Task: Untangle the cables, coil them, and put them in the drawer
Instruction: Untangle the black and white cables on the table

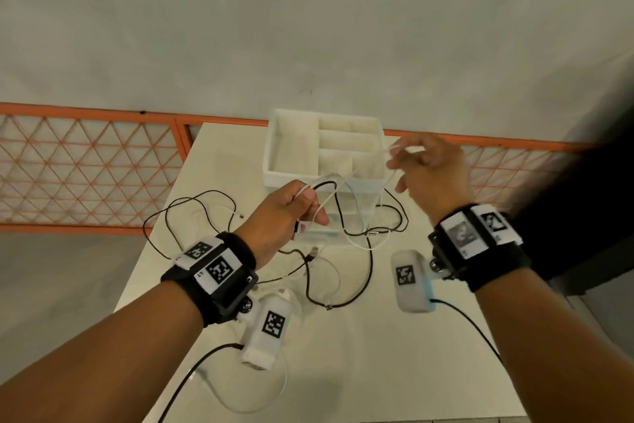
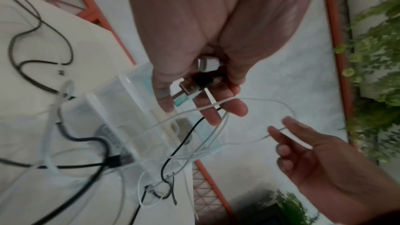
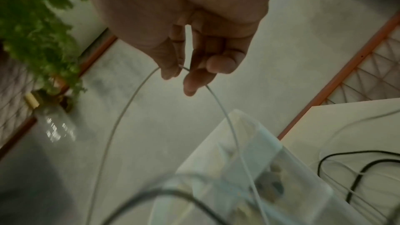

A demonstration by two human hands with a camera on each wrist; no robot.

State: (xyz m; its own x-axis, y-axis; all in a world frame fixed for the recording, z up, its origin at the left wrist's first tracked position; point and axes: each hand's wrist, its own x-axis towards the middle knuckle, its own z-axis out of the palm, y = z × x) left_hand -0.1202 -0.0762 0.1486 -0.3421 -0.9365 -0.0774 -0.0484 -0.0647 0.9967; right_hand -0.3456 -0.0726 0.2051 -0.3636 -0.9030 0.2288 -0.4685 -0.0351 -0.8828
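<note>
My left hand [image 1: 308,210] is raised over the table and grips a bundle of cable ends. In the left wrist view, a white plug [image 2: 208,62] and a black USB plug [image 2: 194,85] lie between its curled fingers [image 2: 213,117]. A thin white cable [image 2: 259,99] loops from there to my right hand [image 1: 399,162], which pinches it between thumb and forefinger [image 3: 190,85] above the drawer's right side. Black cables [image 1: 368,261] tangled with white ones sprawl on the table. The white drawer [image 1: 271,162] stands pulled open atop a translucent cabinet [image 1: 356,213].
The white table [image 1: 377,354] is small, and its left edge [image 1: 161,223] lies close to the black cable loops. An orange lattice railing [image 1: 85,169] runs behind it. Green plants [image 2: 378,57] grow beyond the railing. A dark shape [image 1: 600,182] stands to the right.
</note>
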